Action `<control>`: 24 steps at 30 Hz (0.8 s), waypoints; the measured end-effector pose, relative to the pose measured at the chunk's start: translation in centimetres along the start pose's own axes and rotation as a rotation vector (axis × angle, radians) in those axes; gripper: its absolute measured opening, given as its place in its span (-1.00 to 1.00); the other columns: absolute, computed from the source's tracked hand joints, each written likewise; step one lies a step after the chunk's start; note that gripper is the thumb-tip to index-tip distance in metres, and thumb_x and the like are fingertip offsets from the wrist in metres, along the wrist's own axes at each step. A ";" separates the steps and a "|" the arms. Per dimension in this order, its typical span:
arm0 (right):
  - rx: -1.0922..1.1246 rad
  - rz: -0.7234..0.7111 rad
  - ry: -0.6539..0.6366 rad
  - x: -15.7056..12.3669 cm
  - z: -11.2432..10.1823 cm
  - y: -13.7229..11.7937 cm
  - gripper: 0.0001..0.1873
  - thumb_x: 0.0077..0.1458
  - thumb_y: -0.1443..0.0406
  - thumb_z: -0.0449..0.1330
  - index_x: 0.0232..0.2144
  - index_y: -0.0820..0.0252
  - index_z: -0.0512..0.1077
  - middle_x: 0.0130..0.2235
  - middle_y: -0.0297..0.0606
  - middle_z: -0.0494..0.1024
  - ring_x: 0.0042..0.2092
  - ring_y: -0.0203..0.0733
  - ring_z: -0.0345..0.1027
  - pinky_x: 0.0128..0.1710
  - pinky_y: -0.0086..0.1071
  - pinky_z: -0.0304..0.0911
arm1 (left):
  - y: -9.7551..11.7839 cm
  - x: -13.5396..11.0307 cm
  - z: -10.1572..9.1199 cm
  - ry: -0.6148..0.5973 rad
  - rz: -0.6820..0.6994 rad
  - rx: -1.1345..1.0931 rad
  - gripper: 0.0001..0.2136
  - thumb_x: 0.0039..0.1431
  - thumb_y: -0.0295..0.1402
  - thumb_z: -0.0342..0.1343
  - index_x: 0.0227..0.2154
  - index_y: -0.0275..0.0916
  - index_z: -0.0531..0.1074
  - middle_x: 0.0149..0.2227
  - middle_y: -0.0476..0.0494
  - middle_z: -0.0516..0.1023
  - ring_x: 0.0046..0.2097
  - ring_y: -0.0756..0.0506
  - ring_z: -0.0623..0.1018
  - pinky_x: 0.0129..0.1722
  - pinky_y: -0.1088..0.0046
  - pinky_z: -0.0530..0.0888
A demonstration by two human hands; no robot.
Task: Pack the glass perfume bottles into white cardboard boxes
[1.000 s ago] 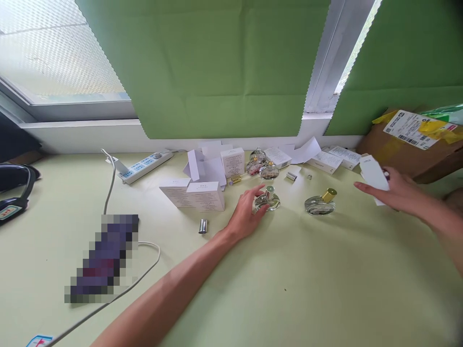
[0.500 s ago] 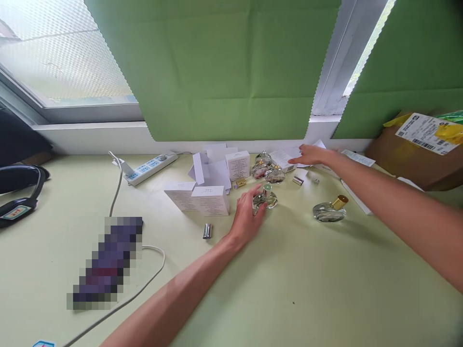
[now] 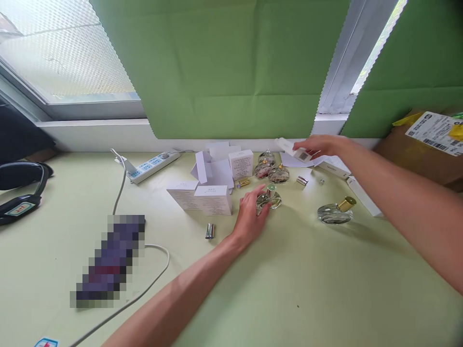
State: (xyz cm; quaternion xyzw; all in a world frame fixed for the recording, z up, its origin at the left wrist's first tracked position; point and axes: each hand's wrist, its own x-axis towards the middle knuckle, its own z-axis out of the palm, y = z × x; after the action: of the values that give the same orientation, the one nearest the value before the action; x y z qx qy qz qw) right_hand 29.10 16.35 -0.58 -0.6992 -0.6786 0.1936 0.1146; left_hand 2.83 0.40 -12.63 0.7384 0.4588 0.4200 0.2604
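My left hand (image 3: 248, 217) curls its fingers around the side of a clear oval perfume bottle (image 3: 276, 200) with a silver cap, which stands on the table. At the back, my right hand (image 3: 317, 144) grips a small white box (image 3: 285, 145), tilted and lifted off the papers. Between the hands, several uncapped perfume bottles (image 3: 279, 175) stand close together. A perfume bottle with a gold cap (image 3: 334, 214) stands apart on the right. Loose caps lie about: a gold cap (image 3: 244, 182), a silver cap (image 3: 210, 231) and another silver cap (image 3: 302, 180).
White printed cartons (image 3: 213, 200) stand left of my left hand, with folded white card (image 3: 220, 172) behind. Farther left are a power strip (image 3: 154, 166), a blurred-out dark object (image 3: 110, 262), a white cable (image 3: 159, 274) and headphones (image 3: 25, 207). A cardboard box (image 3: 415, 159) sits back right.
My right hand has picked up the small white box, which lay flat among the papers, and tilted it. My left hand stays on the bottle. The view has shifted slightly.
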 end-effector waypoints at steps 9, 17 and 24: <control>0.862 0.016 -0.164 -14.8 -4.6 2.1 -0.43 0.23 -0.03 -0.15 0.07 0.04 0.43 0.06 -0.09 0.57 0.06 0.13 0.46 0.02 -0.08 0.42 | -0.2 0.1 0.0 -0.010 0.005 0.000 -0.55 0.30 -0.37 0.10 0.22 -0.09 0.21 0.06 -0.19 0.50 0.15 -0.19 0.42 0.13 0.15 0.32; 1.089 0.133 -0.270 -23.3 -0.7 4.7 -0.51 0.17 -0.10 -0.10 -0.09 -0.26 0.54 0.03 -0.31 0.63 0.04 0.23 0.52 0.00 0.09 0.44 | -0.4 0.3 0.1 0.047 -0.039 0.014 -0.56 0.28 -0.37 0.10 0.20 -0.08 0.25 0.07 -0.17 0.50 0.15 -0.19 0.42 0.13 0.17 0.32; 1.263 0.061 -0.440 -26.4 2.8 3.0 -0.55 0.21 -0.05 -0.12 -0.09 -0.41 0.53 0.09 -0.52 0.58 0.15 0.14 0.43 0.05 0.07 0.45 | -0.6 0.5 0.0 0.122 -0.081 -0.008 -0.57 0.27 -0.38 0.11 0.18 -0.09 0.28 0.09 -0.18 0.48 0.18 -0.20 0.42 0.13 0.17 0.33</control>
State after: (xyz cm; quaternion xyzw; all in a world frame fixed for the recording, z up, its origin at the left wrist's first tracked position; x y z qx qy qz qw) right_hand 30.49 -10.35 -1.30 -0.4608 -0.4226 0.6948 0.3553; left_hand 2.67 1.08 -12.93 0.6911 0.5017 0.4552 0.2519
